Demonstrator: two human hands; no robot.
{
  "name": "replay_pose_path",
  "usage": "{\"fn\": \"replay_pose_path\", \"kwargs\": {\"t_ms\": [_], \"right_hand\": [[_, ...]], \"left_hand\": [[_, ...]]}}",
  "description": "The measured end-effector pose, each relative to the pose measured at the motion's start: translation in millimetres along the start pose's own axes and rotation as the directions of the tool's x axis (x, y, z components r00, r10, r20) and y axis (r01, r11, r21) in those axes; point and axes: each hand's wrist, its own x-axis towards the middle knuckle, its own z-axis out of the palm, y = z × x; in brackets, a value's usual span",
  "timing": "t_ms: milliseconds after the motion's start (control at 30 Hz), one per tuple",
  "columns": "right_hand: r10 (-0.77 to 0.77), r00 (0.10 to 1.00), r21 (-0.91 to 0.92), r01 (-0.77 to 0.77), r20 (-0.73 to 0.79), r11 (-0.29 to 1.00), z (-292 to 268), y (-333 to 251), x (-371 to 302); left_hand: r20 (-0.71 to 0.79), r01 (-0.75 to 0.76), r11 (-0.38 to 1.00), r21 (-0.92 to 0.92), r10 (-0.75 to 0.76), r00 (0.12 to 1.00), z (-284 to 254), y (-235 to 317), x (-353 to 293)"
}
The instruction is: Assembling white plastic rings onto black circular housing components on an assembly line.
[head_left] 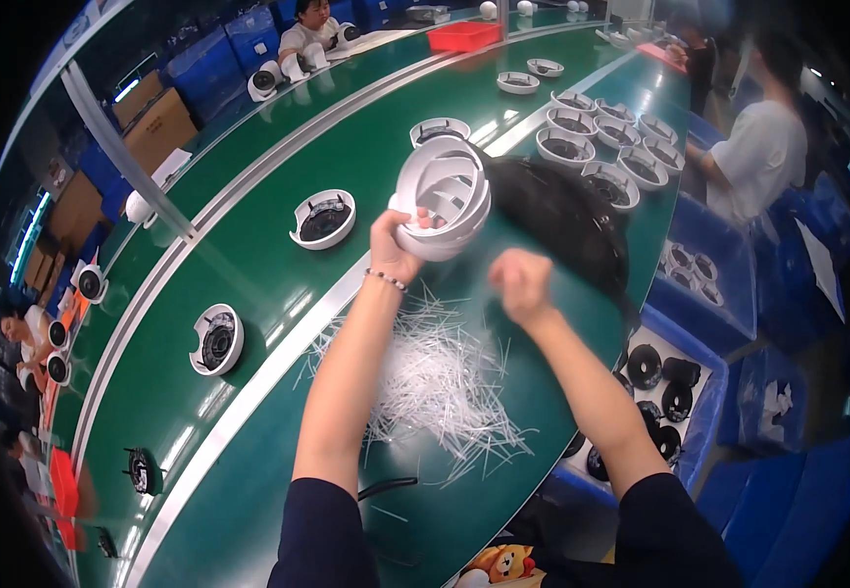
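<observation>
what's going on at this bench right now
The person's left grip holds what looks like a nested stack of white round shells above the bench. The right grip, blurred, is apart from it; whether it holds anything is unclear. Thin white strips lie heaped below, and white-rimmed parts with dark centres sit on the green belt to the left.

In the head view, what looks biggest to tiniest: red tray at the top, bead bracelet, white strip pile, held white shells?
1. White strip pile
2. White shells, in the left hand
3. Red tray, though it's farther away
4. Bead bracelet
</observation>
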Motion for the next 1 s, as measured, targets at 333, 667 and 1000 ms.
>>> {"fn": "replay_pose_path", "kwargs": {"t_ms": [333, 667, 1000], "right_hand": [[0.076, 0.967, -0.071, -0.096, -0.244, 0.993, -20.1, 14.5, 4.6], [-0.065, 0.984, -0.284, 0.015, -0.166, 0.959, -13.9, 44.1, 0.8], [-0.202, 0.973, -0.012, 0.205, 0.112, 0.979, 24.4, -77.7, 23.5]], "left_hand": [[-0.241, 0.076, 0.472, 0.878, 0.3, 0.923, -7.2, -8.6, 9.0], [-0.009, -0.148, 0.172, 0.974, 0.68, 0.733, 3.0, 53.5, -132.0], [-0.012, 0.418, 0.251, 0.873, 0.868, -0.496, -33.2, -90.3, -788.6]]}}
